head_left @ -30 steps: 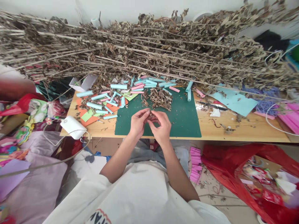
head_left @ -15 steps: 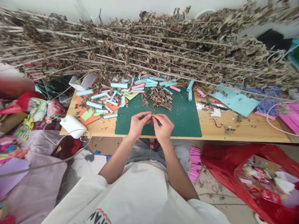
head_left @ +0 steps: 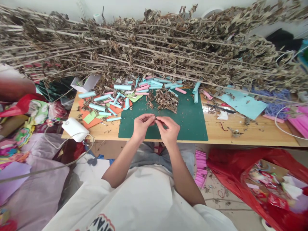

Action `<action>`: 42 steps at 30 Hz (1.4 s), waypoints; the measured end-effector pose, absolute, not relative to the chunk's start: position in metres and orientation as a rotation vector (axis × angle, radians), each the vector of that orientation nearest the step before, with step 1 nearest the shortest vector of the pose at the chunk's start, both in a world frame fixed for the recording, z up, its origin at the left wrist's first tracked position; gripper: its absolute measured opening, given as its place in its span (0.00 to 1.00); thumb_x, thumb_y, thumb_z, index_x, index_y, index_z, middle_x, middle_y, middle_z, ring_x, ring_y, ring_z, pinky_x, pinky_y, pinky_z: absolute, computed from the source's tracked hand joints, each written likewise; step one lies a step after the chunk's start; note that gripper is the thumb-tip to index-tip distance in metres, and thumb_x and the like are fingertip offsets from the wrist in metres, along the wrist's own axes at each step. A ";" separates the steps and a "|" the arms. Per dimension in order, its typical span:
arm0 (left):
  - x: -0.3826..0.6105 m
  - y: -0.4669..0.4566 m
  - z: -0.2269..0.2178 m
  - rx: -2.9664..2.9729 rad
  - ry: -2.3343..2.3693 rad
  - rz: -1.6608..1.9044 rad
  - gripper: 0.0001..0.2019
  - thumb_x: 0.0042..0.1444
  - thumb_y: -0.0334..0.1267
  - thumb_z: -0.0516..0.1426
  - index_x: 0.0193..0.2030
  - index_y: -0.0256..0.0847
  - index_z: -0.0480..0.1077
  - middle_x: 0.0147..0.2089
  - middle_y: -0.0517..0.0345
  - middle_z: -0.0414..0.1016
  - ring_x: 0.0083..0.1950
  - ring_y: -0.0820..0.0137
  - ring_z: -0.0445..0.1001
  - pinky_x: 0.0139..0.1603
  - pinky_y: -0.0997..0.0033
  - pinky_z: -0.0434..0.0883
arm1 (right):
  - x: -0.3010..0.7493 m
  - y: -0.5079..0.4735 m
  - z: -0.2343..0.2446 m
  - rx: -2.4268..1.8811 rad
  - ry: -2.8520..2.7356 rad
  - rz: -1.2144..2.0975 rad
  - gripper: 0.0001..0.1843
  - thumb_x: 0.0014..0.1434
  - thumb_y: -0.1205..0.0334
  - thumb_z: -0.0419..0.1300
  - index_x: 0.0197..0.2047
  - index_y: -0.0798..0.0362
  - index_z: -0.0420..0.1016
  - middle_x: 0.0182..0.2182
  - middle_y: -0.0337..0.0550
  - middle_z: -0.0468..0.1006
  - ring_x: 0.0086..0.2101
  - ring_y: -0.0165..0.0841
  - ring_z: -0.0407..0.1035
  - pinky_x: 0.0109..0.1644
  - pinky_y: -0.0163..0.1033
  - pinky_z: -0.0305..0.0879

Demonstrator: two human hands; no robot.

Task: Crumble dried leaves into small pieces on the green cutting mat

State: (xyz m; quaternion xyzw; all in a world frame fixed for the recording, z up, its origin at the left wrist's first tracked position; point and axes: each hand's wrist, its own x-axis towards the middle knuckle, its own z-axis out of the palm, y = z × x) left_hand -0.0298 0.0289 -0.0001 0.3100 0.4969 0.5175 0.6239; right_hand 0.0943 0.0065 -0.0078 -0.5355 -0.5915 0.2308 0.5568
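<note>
My left hand (head_left: 141,126) and my right hand (head_left: 169,130) meet over the near edge of a green cutting mat (head_left: 190,123). Both pinch a small dried leaf piece (head_left: 155,119) between their fingertips. Beyond them on the mat lies a heap of dried leaves (head_left: 165,100). Several rolled paper tubes (head_left: 122,87) in blue and pink lie scattered at the mat's far left edge and on orange paper (head_left: 84,115).
A long bundle of dried stalks (head_left: 154,51) spans the back of the wooden table (head_left: 240,134). A light blue sheet (head_left: 242,104) and a black pen (head_left: 220,108) lie at the right. A white device (head_left: 75,129) sits at the left corner. A red plastic bag (head_left: 260,179) lies on the floor.
The leaf piece between my fingers has become smaller and tighter. My hands have shifted slightly right and their fingertips have drawn into a fine pinch.
</note>
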 end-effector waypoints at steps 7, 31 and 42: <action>-0.033 0.027 -0.001 0.805 1.157 1.129 0.15 0.43 0.44 0.69 0.37 0.40 0.79 0.34 0.57 0.80 0.33 0.75 0.76 0.32 0.78 0.71 | 0.094 0.006 -0.007 -1.294 -1.239 0.728 0.07 0.58 0.60 0.62 0.38 0.50 0.81 0.35 0.43 0.81 0.34 0.33 0.76 0.39 0.38 0.76; -0.022 0.034 0.004 0.941 1.100 1.177 0.12 0.46 0.41 0.67 0.35 0.36 0.77 0.29 0.56 0.79 0.30 0.73 0.75 0.36 0.72 0.74 | 0.088 0.012 -0.009 -1.284 -0.782 0.931 0.07 0.48 0.60 0.66 0.31 0.53 0.78 0.26 0.40 0.79 0.26 0.32 0.74 0.35 0.39 0.74; -0.016 0.034 0.005 0.675 0.981 1.152 0.15 0.40 0.38 0.71 0.33 0.35 0.76 0.28 0.59 0.78 0.28 0.77 0.74 0.33 0.78 0.72 | 0.086 0.015 -0.008 -1.039 -0.383 1.134 0.08 0.43 0.63 0.70 0.29 0.53 0.78 0.23 0.35 0.78 0.23 0.26 0.71 0.30 0.32 0.69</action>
